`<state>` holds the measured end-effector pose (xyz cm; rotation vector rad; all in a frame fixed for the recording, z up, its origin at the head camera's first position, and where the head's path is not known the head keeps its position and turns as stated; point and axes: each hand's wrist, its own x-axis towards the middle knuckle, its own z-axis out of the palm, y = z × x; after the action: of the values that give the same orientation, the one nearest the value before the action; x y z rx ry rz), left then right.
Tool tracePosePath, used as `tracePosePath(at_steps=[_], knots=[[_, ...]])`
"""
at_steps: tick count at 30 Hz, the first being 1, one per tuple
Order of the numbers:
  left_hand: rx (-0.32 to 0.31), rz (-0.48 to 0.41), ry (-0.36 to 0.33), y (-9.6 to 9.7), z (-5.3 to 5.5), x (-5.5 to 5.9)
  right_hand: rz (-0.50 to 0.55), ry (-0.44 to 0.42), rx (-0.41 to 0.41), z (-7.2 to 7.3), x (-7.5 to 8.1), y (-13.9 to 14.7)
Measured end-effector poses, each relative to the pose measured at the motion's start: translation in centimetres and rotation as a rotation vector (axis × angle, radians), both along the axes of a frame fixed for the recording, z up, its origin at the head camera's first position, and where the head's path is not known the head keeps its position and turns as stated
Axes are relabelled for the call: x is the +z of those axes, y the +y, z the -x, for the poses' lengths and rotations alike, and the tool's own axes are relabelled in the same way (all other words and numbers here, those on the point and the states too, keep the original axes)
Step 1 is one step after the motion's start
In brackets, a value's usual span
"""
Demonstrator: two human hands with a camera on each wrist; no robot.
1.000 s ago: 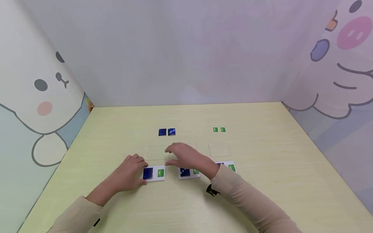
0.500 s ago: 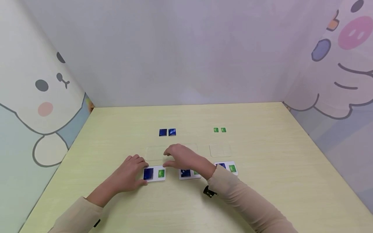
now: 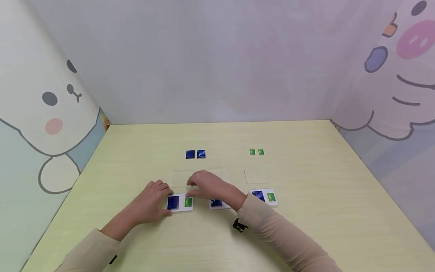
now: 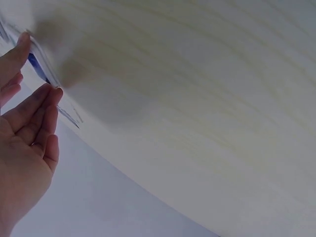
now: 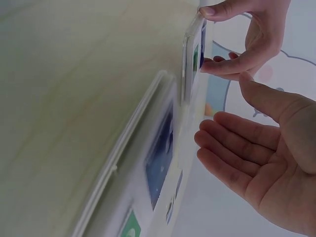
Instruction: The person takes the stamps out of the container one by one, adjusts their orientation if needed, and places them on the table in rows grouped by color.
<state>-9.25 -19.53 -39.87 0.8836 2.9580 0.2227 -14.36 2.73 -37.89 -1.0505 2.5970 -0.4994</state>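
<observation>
At the left of a row lies a flat white rectangular case (image 3: 181, 204) bearing a dark blue square (image 3: 173, 203) and a smaller green square (image 3: 188, 203). My left hand (image 3: 153, 202) holds its left end, thumb on the near edge and fingers on the far edge; the right wrist view shows this hand (image 5: 261, 42) too. Over the case's right end hovers my right hand (image 3: 207, 185), fingers relaxed, thumb overlapping the green square's top. The right wrist view shows nothing between its fingers (image 5: 237, 148). My right hand hides part of a second white case (image 3: 225, 206).
A third white case (image 3: 265, 198) with blue and green squares lies to the right. Behind the row are clear plates (image 3: 257, 176). Farther back lie two blue squares (image 3: 190, 154) and two green squares (image 3: 252, 152). A wall (image 3: 217, 75) stands behind the table (image 3: 306, 162).
My right hand has moved left and slightly nearer, from beside the left case to over its green square. The third case is now uncovered. My left hand stays at the left case.
</observation>
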Motion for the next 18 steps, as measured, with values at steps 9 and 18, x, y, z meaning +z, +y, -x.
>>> tracePosePath(at_steps=[9, 18], knots=[[0.012, 0.006, -0.023, 0.1, 0.0, 0.0, -0.015, -0.029, -0.001, 0.2, -0.2, -0.6], [0.004, -0.001, -0.011, 0.1, 0.0, 0.0, -0.004, -0.077, -0.003, 0.5, -0.8, -1.3]])
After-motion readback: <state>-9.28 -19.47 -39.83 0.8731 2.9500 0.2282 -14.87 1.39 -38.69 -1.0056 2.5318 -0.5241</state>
